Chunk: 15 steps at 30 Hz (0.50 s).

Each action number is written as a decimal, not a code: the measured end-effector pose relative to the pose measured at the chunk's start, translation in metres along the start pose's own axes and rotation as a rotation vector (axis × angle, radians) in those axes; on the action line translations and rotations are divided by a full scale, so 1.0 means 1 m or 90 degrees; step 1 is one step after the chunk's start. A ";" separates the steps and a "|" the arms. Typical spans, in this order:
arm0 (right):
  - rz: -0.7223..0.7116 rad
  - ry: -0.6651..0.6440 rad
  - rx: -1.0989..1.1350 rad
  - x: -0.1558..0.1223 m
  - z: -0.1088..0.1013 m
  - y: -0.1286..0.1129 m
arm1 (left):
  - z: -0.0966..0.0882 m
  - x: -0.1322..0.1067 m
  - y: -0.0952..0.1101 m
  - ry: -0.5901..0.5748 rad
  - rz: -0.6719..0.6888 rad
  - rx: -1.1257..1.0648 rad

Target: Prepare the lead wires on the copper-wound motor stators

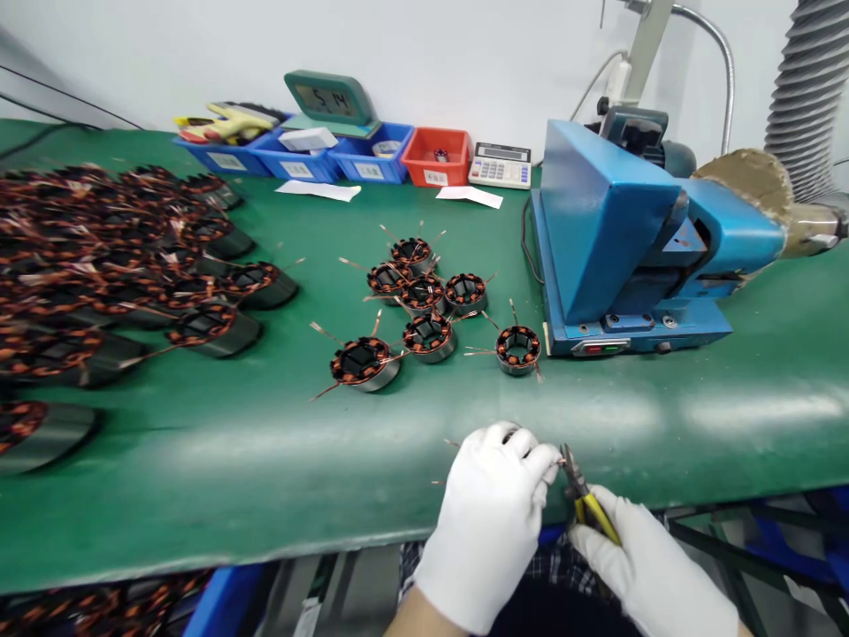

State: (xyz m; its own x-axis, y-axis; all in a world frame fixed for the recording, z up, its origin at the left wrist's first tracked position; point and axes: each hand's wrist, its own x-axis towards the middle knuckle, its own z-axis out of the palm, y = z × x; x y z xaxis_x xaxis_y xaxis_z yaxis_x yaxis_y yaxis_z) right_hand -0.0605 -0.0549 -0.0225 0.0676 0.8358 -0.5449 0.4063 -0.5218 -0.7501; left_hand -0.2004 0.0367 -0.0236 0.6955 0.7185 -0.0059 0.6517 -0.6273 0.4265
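My left hand [492,509], in a white glove, is closed over a wound motor stator at the bench's front edge. Its fingers hide nearly all of it; thin wire ends stick out to the left and right. In my right hand [640,553], also gloved, are yellow-handled cutting pliers [584,500]. Their jaws point up and left, at a copper wire end beside my left fingertips; I cannot tell whether they touch it. Beyond my hands, a single stator [518,350] with copper windings lies near the blue machine, and several others [430,337] are grouped left of it.
A blue machine [597,230] with a grey duct hose [806,97] occupies the right. Many stators [119,265] crowd the left of the green bench [279,469]. Along the wall are blue bins [302,166], a red bin [436,157], a calculator [500,165] and a digital clock [330,99].
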 end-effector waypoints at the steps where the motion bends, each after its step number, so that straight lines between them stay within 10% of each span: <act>1: 0.009 0.019 -0.008 -0.002 0.001 -0.002 | 0.001 0.000 0.000 -0.003 -0.001 0.005; 15: 0.043 0.144 -0.114 -0.003 0.022 0.009 | 0.002 0.000 0.001 -0.018 -0.011 0.044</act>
State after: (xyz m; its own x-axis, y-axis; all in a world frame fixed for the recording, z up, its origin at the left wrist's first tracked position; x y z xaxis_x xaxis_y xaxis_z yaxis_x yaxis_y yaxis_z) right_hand -0.0773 -0.0659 -0.0358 0.2934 0.8272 -0.4793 0.5463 -0.5565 -0.6260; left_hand -0.1987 0.0354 -0.0249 0.6920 0.7209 -0.0383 0.6817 -0.6351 0.3631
